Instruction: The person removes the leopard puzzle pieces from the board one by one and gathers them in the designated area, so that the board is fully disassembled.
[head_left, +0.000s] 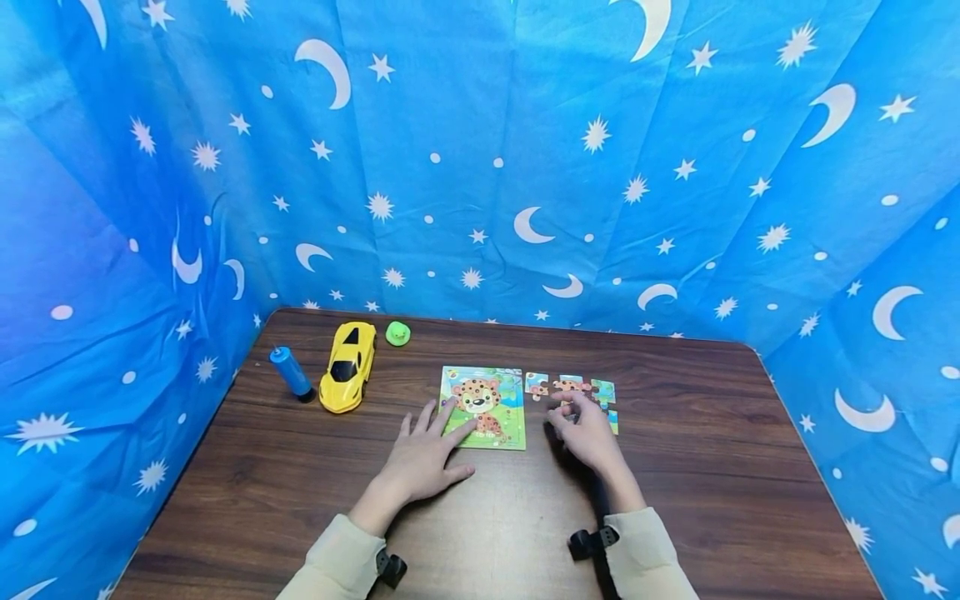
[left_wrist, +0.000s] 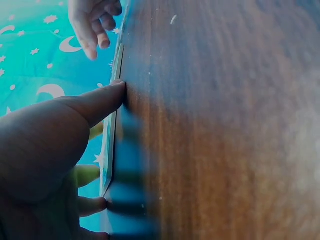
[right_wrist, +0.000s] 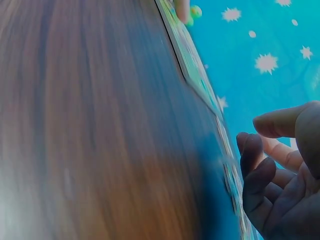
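Observation:
A square puzzle board [head_left: 491,407] with a spotted cub on green and blue lies flat on the table. My left hand [head_left: 420,462] rests with fingers spread over its left part, the thumb on the table just below the near edge. In the left wrist view the board's thin edge [left_wrist: 114,145] runs beside my fingers. Several loose jigsaw pieces [head_left: 603,390] lie right of the board, some partly hidden by my right hand [head_left: 588,437]. This hand hovers over them with loosely bent fingers. In the right wrist view nothing shows between its thumb and fingertips [right_wrist: 267,122].
A yellow toy car [head_left: 348,367] stands left of the board, with a blue cylinder [head_left: 291,372] upright at its left. Behind, to the car's right, sits a small green duck [head_left: 398,334]. A blue star-and-moon curtain [head_left: 480,167] surrounds the wooden table [head_left: 690,467].

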